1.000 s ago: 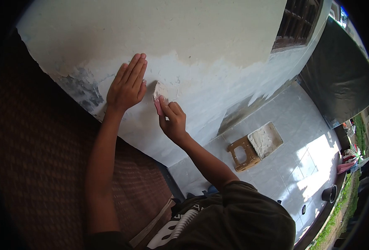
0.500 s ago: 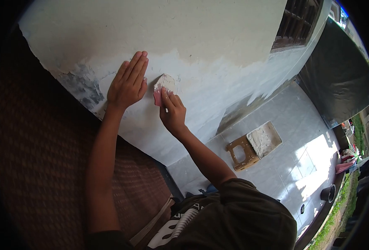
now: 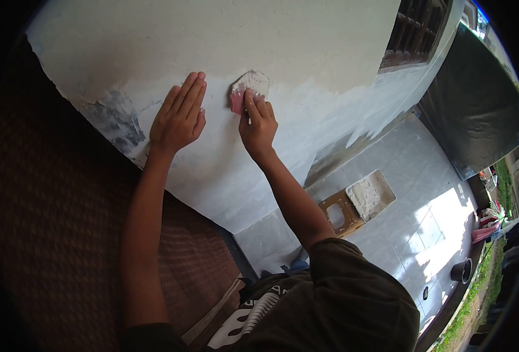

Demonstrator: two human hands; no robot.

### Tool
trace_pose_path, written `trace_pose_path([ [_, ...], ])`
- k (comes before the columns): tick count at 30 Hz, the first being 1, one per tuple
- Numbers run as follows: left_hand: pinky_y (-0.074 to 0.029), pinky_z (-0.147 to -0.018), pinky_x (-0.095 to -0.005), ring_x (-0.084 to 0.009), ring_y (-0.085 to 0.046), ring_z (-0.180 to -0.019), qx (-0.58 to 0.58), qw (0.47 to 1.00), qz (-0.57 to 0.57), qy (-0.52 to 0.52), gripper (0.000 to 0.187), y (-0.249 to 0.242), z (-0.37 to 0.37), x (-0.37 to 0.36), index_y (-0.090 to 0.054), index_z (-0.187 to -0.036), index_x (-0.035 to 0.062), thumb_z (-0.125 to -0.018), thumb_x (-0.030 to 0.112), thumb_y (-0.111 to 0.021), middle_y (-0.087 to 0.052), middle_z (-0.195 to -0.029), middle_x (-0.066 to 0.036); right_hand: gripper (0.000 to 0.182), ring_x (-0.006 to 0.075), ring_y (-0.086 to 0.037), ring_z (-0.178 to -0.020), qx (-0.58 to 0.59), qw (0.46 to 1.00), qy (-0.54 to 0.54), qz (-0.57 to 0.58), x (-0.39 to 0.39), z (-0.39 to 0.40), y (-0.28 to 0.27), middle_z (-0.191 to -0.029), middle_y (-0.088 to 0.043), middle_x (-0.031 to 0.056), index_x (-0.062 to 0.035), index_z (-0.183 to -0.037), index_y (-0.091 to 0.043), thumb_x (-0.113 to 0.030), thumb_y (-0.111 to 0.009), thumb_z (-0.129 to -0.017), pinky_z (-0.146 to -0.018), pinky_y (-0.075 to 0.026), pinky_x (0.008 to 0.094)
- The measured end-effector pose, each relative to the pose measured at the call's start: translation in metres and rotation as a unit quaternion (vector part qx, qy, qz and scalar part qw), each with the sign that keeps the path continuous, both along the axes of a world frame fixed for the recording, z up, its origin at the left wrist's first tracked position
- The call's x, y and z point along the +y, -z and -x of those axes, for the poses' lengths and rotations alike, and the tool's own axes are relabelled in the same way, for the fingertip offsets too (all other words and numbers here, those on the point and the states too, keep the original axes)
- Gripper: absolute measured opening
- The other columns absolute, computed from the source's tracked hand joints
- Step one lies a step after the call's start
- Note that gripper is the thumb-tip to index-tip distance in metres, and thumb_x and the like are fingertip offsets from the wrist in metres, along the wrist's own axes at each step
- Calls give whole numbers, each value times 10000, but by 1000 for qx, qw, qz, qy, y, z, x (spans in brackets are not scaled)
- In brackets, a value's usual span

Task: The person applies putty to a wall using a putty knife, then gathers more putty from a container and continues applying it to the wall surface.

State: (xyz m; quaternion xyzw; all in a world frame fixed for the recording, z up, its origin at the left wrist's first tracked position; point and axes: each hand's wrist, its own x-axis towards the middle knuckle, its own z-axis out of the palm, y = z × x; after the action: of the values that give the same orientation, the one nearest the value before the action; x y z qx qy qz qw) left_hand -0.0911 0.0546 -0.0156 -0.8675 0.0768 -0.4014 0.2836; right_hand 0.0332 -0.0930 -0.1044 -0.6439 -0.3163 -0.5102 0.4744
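Right hand (image 3: pixel 259 130) grips flat pink putty-smeared scraper (image 3: pixel 236 101), fingers closed around its near end, index finger extended along face. Scraper lies against pale wall (image 3: pixel 306 35), near upper edge of its white-coated band. Left hand (image 3: pixel 177 123), open, fingers straight and nearly together, appears to rest palm-down on wall, beside scraper but apart from it. Well apart, rectangular tray (image 3: pixel 387 190) with white paste (image 3: pixel 362 196) sits on brown stool (image 3: pixel 351 217), above grey tiled floor (image 3: pixel 400 158).
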Motion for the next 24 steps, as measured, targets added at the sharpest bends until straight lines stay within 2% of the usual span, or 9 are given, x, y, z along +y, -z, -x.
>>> trace_pose_path([
  [2, -184, -1225, -388, -176, -341, -1470, 4, 1000, 2, -1, 545, 1, 1, 0, -500, -1419, -5, -913, 199, -514, -417, -1560, -75, 527, 247, -613, -771, 44, 998, -44, 21, 1, 30, 27, -936, -648, 89, -14, -1227, -660, 90, -678, -711, -603, -535, 346],
  [4, -185, -1224, -388, -176, -341, -1470, 0, 1000, 4, 4, 544, 0, 0, 0, -500, -1418, -5, -913, 198, -511, -417, -1560, -77, 573, 247, -593, -730, 74, 991, -109, 33, -8, 61, 48, -830, -592, 91, -13, -1240, -656, 103, -699, -681, -593, -515, 336],
  [8, -184, -1225, -389, -176, -342, -1470, 2, 1000, 2, 2, 545, 1, 0, 1, -497, -1422, -3, -917, 203, -510, -416, -1561, -79, 609, 233, -531, -663, 79, 984, -159, -10, -25, 58, 32, -725, -491, 85, -10, -1254, -652, 133, -692, -663, -572, -459, 322],
  [11, -179, -1227, -390, -178, -335, -1473, -2, 1000, -12, -3, 547, 0, -1, 0, -493, -1427, 1, -922, 209, -508, -411, -1563, -80, 609, 222, -500, -654, 41, 994, -83, -61, -28, 17, -6, -731, -483, 66, -11, -1258, -651, 146, -678, -671, -571, -443, 326],
  [15, -170, -1231, -391, -177, -325, -1478, -2, 1000, -11, -4, 549, 2, -1, 2, -487, -1433, 2, -926, 212, -503, -406, -1566, -78, 568, 233, -542, -696, 26, 998, -35, -44, -16, -14, -12, -787, -549, 71, -9, -1248, -651, 130, -673, -698, -581, -477, 334],
  [18, -165, -1232, -391, -176, -322, -1479, 0, 1000, -13, -11, 556, 2, -1, 1, -481, -1436, -1, -923, 212, -503, -404, -1568, -77, 519, 268, -623, -810, 14, 1000, -5, -11, 1, 5, 1, -966, -651, 113, -18, -1232, -655, 101, -654, -728, -631, -545, 363],
  [20, -163, -1232, -392, -176, -321, -1480, 0, 1000, -16, -16, 559, 2, -1, 1, -478, -1437, -2, -921, 212, -505, -403, -1569, -78, 532, 277, -627, -826, 61, 995, -77, 27, 1, 40, 21, -971, -646, 117, -26, -1230, -655, 98, -651, -713, -652, -552, 367],
  [22, -189, -1226, -373, -171, -326, -1477, -5, 1000, -19, -16, 549, 2, -1, 2, -497, -1427, 13, -923, 230, -493, -416, -1562, -65, 570, 283, -599, -790, 132, 973, -181, 47, -13, 76, 41, -861, -590, 93, -61, -1239, -660, 122, -630, -699, -634, -529, 349],
  [24, -191, -1226, -375, -173, -326, -1477, -7, 1000, -22, -14, 553, 1, -2, 4, -492, -1431, 14, -921, 230, -496, -415, -1563, -66, 436, 151, -516, -678, 256, 915, -310, -19, -29, 90, 51, -748, -515, 26, -51, -1195, -676, 104, -618, -791, -567, -447, 294],
])
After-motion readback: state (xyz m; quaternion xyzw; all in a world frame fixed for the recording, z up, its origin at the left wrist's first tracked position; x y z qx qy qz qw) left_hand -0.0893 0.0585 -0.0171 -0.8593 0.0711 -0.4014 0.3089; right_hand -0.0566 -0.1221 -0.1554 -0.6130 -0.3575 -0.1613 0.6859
